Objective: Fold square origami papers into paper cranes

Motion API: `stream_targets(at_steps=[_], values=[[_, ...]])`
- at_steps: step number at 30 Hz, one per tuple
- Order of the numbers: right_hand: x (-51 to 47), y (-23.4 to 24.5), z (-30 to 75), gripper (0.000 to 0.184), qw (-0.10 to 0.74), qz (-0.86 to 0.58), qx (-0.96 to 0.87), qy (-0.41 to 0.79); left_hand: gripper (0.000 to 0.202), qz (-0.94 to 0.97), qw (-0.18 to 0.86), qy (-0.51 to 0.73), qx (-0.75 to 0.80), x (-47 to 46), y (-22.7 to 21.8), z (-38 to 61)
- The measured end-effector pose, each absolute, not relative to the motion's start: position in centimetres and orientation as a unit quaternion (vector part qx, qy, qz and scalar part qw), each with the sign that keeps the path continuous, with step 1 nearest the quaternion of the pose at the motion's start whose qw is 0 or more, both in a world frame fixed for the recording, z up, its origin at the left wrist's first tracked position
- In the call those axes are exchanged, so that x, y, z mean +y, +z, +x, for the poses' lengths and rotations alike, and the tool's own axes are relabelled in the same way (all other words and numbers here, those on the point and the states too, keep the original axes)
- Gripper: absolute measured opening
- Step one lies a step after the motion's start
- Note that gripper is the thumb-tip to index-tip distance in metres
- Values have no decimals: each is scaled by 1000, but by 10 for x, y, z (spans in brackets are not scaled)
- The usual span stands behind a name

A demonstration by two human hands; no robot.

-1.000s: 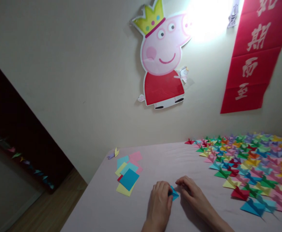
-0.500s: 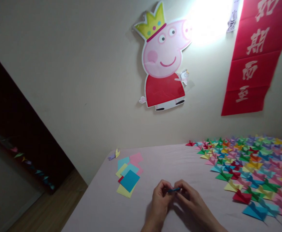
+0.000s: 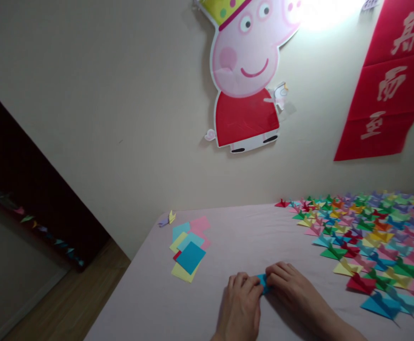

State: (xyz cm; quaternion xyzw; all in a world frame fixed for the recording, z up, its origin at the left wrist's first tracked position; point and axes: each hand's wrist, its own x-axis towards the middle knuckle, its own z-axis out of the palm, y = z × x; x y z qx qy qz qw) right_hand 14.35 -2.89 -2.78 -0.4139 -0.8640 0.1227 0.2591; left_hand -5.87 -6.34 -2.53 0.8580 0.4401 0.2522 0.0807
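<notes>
A small piece of folded blue paper (image 3: 263, 282) lies on the pale pink table cover, mostly hidden between my two hands. My left hand (image 3: 241, 300) presses on its left part, fingers bent and close together, back of the hand upward. On the paper's right part rest the curled fingers of my right hand (image 3: 292, 286). To the left is a loose pile of square paper sheets, with a blue sheet (image 3: 191, 257) on top of yellow, light blue, pink and red ones.
Many folded paper cranes (image 3: 379, 241) in mixed colours stand in rows on the right of the table (image 3: 139, 293). Two small folded pieces (image 3: 167, 219), one yellow and one purple, sit at the far left corner. A wall with a pig cutout (image 3: 247, 118) rises behind.
The blue paper has gone from being held edge-on between my fingertips to lying flat under them. Both hands have turned palm down, and the view has tilted slightly downward.
</notes>
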Motion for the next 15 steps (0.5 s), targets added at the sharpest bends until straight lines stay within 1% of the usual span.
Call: stream_targets(at_steps=[3,8,11,13,15], values=[[-26,-22,152,16,262,-410,-851,197,39,864,66,237,439,-63,-25,-59],[-20,-13,151,18,281,-427,-810,288,31,877,-8,215,429,-65,-22,-56],[-16,-10,144,16,280,-456,-787,307,33,881,-37,213,420,-65,-24,-55],[-14,-10,140,15,278,-473,-780,300,35,879,-39,219,421,-66,-26,-55],[-14,-11,137,13,280,-484,-778,287,33,876,-36,230,423,-66,-28,-54]])
